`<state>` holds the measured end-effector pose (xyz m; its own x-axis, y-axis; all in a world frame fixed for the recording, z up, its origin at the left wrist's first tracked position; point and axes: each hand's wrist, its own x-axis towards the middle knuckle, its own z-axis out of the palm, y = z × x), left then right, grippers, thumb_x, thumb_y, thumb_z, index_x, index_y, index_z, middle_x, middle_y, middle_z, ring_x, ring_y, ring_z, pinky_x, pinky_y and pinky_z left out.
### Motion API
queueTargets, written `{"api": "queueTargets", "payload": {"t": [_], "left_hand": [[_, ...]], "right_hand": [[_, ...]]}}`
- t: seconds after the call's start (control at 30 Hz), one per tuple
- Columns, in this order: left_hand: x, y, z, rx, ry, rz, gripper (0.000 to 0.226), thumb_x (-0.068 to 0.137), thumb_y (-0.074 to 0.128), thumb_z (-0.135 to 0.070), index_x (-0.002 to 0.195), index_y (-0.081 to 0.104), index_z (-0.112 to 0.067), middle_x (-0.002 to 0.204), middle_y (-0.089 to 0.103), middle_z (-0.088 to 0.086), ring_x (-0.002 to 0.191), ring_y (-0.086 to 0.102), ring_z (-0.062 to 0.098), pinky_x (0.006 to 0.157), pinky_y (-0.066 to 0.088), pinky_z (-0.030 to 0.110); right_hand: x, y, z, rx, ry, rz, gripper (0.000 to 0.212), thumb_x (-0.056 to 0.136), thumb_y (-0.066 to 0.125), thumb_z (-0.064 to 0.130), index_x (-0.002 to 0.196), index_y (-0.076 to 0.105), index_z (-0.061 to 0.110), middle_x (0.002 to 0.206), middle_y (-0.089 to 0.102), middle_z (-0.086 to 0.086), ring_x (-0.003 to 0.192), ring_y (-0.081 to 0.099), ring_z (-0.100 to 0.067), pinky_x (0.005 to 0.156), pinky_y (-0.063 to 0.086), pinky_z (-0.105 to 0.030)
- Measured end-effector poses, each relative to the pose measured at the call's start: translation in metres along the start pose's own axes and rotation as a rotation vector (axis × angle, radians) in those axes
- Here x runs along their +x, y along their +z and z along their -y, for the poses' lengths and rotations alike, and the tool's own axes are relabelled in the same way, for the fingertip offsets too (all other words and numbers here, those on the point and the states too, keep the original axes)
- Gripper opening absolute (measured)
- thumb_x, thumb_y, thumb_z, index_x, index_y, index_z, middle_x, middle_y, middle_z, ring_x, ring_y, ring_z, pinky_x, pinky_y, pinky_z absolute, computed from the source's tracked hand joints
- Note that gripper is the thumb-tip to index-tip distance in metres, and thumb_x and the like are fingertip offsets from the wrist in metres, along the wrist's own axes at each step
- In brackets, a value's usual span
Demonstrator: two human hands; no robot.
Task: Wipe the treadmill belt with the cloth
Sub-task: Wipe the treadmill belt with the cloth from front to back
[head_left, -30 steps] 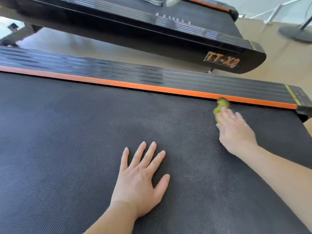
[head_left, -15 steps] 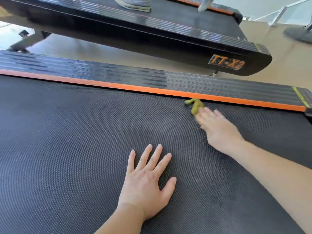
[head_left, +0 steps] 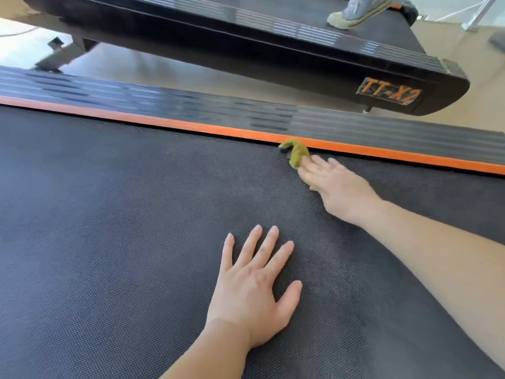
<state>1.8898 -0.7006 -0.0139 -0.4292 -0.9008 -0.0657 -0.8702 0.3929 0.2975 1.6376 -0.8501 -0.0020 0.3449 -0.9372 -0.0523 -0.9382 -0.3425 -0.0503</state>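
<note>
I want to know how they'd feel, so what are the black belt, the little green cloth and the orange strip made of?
Belt: probably rubber or a rubbery coating, matte black, with a fine criss-cross weave all over.
Cloth: soft fabric, olive green; it bunches up under the right hand.
Strip: smooth, even orange, likely plastic or painted metal; the look does not settle which.

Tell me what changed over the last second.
The right hand, pressing the green cloth on the treadmill belt, slid left along the orange strip. On the neighbouring treadmill a shoe shifted right. The left hand stayed flat on the belt, fingers spread. Nothing was picked up or released.
</note>
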Motion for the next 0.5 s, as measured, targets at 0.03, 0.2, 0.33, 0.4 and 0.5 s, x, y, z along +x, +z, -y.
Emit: {"api": "queueTargets", "payload": {"t": [0.03, 0.2, 0.33, 0.4, 0.5], "left_hand": [[0.0, 0.001, 0.0, -0.006, 0.002, -0.016, 0.07, 0.097, 0.019, -0.075, 0.161, 0.011, -0.048, 0.17, -0.009, -0.019, 0.155, -0.023, 0.009, 0.124, -0.014, 0.056], [0.001, 0.006, 0.001, -0.027, 0.004, -0.03, 0.07, 0.096, 0.023, -0.075, 0.161, 0.017, -0.048, 0.17, -0.004, -0.019, 0.156, -0.019, 0.01, 0.125, -0.009, 0.057], [0.004, 0.004, 0.002, -0.049, 0.021, -0.035, 0.071, 0.096, 0.025, -0.074, 0.161, 0.013, -0.049, 0.169, -0.004, -0.021, 0.157, -0.016, 0.011, 0.125, -0.009, 0.056], [0.003, 0.006, 0.002, -0.057, 0.023, -0.049, 0.07, 0.096, 0.026, -0.074, 0.161, 0.016, -0.049, 0.169, -0.001, -0.021, 0.158, -0.012, 0.012, 0.124, -0.01, 0.056], [0.002, 0.008, 0.003, -0.049, 0.004, -0.045, 0.068, 0.096, 0.03, -0.074, 0.158, 0.03, -0.046, 0.17, 0.013, -0.017, 0.159, -0.001, 0.013, 0.124, -0.003, 0.057]], "right_hand": [[-0.001, -0.004, -0.015, 0.015, 0.132, -0.008, 0.052, 0.109, 0.036, 0.013, 0.162, 0.031, 0.016, 0.17, 0.008, 0.003, 0.159, 0.011, -0.022, 0.128, 0.002, -0.036], [0.007, 0.005, 0.05, 0.276, 0.174, -0.092, 0.041, 0.108, 0.043, 0.019, 0.147, 0.052, 0.01, 0.166, 0.033, -0.008, 0.155, 0.025, -0.031, 0.126, 0.013, -0.042], [0.023, 0.016, 0.113, 0.471, -0.099, -0.004, 0.042, 0.109, 0.045, 0.016, 0.15, 0.051, 0.01, 0.165, 0.036, -0.004, 0.157, 0.021, -0.015, 0.129, 0.004, -0.035], [0.019, 0.019, 0.097, 0.321, -0.244, 0.016, 0.047, 0.108, 0.044, 0.013, 0.155, 0.044, 0.013, 0.167, 0.03, -0.002, 0.157, 0.017, -0.014, 0.13, 0.009, -0.039], [0.001, 0.015, 0.067, 0.187, -0.235, 0.025, 0.055, 0.108, 0.028, 0.035, 0.161, 0.031, 0.022, 0.169, 0.021, 0.007, 0.157, 0.007, -0.007, 0.13, 0.01, -0.039]]}}
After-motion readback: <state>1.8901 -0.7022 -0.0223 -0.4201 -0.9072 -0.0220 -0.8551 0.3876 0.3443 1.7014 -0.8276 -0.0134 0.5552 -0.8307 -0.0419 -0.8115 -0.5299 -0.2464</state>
